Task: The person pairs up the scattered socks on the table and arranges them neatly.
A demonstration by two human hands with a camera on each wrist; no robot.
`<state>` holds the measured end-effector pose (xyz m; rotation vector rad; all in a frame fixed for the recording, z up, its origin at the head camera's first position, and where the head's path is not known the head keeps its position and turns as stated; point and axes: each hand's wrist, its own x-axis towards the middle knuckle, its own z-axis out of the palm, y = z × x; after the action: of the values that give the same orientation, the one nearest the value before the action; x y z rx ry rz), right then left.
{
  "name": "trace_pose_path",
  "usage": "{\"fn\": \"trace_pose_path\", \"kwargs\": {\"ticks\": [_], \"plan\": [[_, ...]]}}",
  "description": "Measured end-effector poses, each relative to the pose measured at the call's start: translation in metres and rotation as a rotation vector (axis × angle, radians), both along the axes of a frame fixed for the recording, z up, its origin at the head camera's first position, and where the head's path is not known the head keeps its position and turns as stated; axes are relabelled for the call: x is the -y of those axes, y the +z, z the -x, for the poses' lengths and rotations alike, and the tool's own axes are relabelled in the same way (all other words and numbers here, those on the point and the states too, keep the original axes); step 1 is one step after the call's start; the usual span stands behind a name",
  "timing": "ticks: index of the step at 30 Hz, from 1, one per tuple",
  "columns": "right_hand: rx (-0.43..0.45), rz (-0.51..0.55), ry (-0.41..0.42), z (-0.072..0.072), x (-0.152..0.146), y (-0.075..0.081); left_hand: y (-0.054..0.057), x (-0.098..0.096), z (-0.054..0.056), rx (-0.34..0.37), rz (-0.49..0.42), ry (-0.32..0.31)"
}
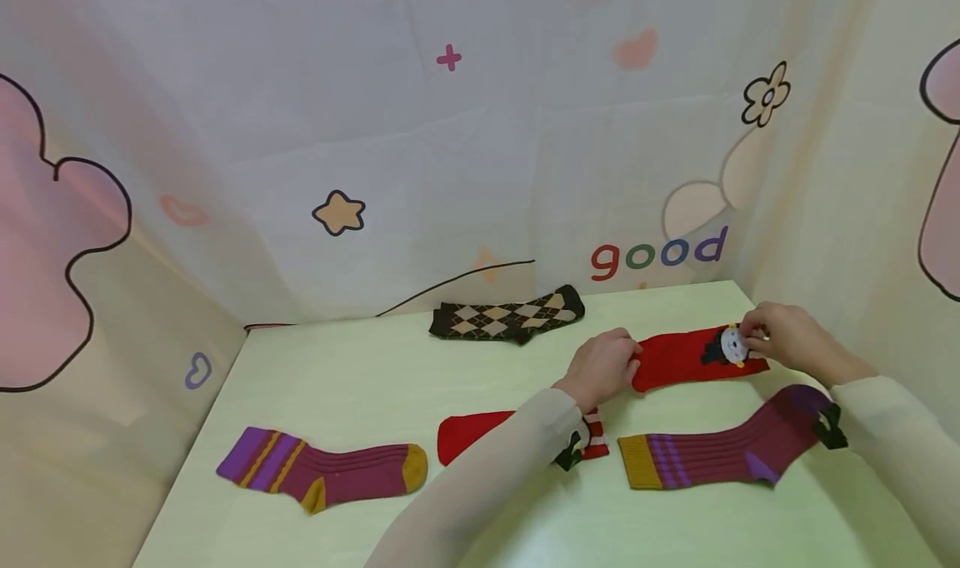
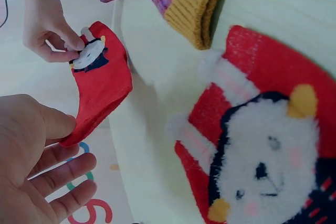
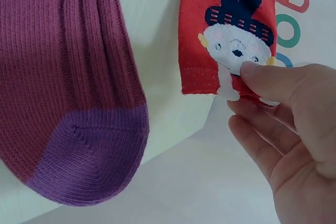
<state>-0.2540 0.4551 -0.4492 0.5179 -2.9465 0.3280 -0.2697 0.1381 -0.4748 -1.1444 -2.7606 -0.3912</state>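
Observation:
A red sock (image 1: 671, 360) with a white animal face and dark hat lies at the back right, stretched between two hands. The left hand (image 1: 603, 364) pinches its plain end between thumb and index finger, the other fingers spread in the left wrist view. At the other end, by the face (image 3: 236, 45), the right hand (image 1: 787, 335) pinches the edge with its thumb on top. A second red sock (image 1: 472, 432) of the same pattern lies nearer, partly hidden under the left forearm. Close below the right hand is a maroon sock (image 1: 712, 455) with a mustard cuff and purple toe.
Another maroon sock (image 1: 360, 472) with mustard heel and toe lies at the front left of the pale green table (image 1: 360, 393). A dark argyle sock (image 1: 502, 320) rests by the back edge. Printed cloth walls (image 1: 450, 151) enclose the back and sides.

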Motion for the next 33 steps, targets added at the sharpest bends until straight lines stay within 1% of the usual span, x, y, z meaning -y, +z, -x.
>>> {"fn": "trace_pose_path", "kwargs": {"ticks": [5,11,15,20,22,25,27,33], "plan": [[-0.039,0.028,0.003,-0.002,0.003,0.003,0.007,0.004,-0.002,-0.003,-0.038,-0.012],[-0.123,0.034,0.026,-0.005,0.006,0.004,0.013,0.008,-0.004,-0.009,-0.092,-0.032],[-0.147,0.037,0.039,-0.007,0.007,0.006,0.017,0.011,-0.007,-0.004,-0.116,-0.042],[-0.210,0.040,0.057,-0.011,0.011,0.010,0.021,0.013,-0.010,-0.005,-0.131,-0.041],[-0.210,0.046,0.052,-0.013,0.013,0.012,0.023,0.013,-0.011,-0.008,-0.136,-0.043],[-0.169,0.064,0.029,-0.016,0.016,0.016,0.024,0.014,-0.012,-0.017,-0.143,-0.048],[-0.159,0.068,0.023,-0.017,0.018,0.018,0.025,0.015,-0.012,-0.025,-0.144,-0.051],[-0.201,0.033,0.061,-0.018,0.019,0.019,0.028,0.016,-0.014,-0.033,-0.155,-0.050]]}}
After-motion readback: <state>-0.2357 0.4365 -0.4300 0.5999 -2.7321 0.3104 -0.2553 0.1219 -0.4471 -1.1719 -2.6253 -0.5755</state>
